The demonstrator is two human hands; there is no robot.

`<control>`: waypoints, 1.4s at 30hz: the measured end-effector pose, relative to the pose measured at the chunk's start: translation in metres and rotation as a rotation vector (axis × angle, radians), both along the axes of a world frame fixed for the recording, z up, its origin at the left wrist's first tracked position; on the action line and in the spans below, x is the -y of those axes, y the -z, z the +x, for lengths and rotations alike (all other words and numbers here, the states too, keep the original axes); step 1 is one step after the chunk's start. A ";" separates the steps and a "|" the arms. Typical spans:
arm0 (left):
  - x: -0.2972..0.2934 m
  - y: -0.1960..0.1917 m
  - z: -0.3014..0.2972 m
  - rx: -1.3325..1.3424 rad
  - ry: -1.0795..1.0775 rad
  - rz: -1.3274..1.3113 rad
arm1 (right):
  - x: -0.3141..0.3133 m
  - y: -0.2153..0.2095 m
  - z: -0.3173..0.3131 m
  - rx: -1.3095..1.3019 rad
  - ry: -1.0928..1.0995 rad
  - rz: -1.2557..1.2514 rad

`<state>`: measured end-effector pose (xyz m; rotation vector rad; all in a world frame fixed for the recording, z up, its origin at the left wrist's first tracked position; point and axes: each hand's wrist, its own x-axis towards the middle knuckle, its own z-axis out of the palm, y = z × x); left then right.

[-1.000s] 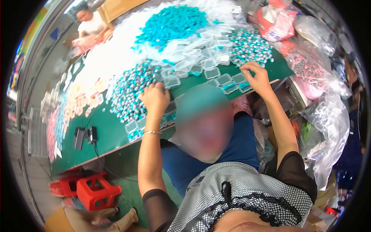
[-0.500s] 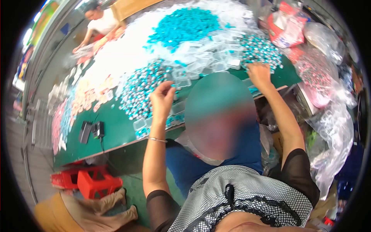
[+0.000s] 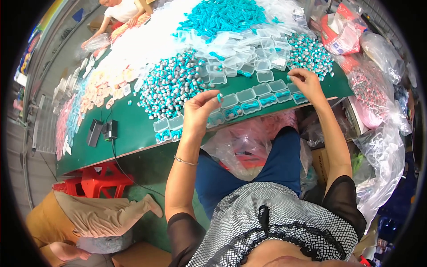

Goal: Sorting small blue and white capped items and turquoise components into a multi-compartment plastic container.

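Note:
My left hand (image 3: pixel 200 111) is raised over the front edge of the green table (image 3: pixel 133 133), fingers pinched on a small teal piece (image 3: pixel 219 96). Just beyond it lies a heap of silver-and-teal parts (image 3: pixel 171 84). A row of small clear plastic boxes (image 3: pixel 247 100), some with teal cords inside, runs along the table edge between my hands. My right hand (image 3: pixel 307 82) rests at the right end of that row, fingertips pinching a small teal piece beside a second heap of silver-and-teal parts (image 3: pixel 311 53). A pile of teal cords (image 3: pixel 222 15) lies at the back.
Loose empty clear boxes (image 3: pixel 249 49) are piled mid-table. A black adapter with cable (image 3: pixel 104 131) lies at the left. Plastic bags (image 3: pixel 378 89) hang at the right, a clear bag (image 3: pixel 240 147) over my lap. Another person (image 3: pixel 120 11) works at the far end; red stools (image 3: pixel 98 180) stand below.
My left hand has lifted off the table and closed its fingers on a teal piece. My right hand has stayed by the boxes at the right.

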<state>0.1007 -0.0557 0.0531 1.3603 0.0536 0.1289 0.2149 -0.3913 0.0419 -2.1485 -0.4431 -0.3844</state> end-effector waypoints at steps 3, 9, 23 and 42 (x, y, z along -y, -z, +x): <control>0.017 0.002 -0.002 0.006 -0.005 0.163 | -0.015 -0.008 -0.026 -0.284 -0.258 0.285; 0.051 0.015 0.001 0.322 -0.051 0.666 | -0.058 -0.002 -0.065 -0.180 -0.369 0.116; 0.063 0.030 0.010 0.443 -0.080 0.741 | -0.081 0.017 -0.069 0.239 -0.264 -0.284; 0.036 0.027 0.010 0.204 -0.080 0.504 | -0.085 0.014 -0.069 0.266 -0.293 -0.351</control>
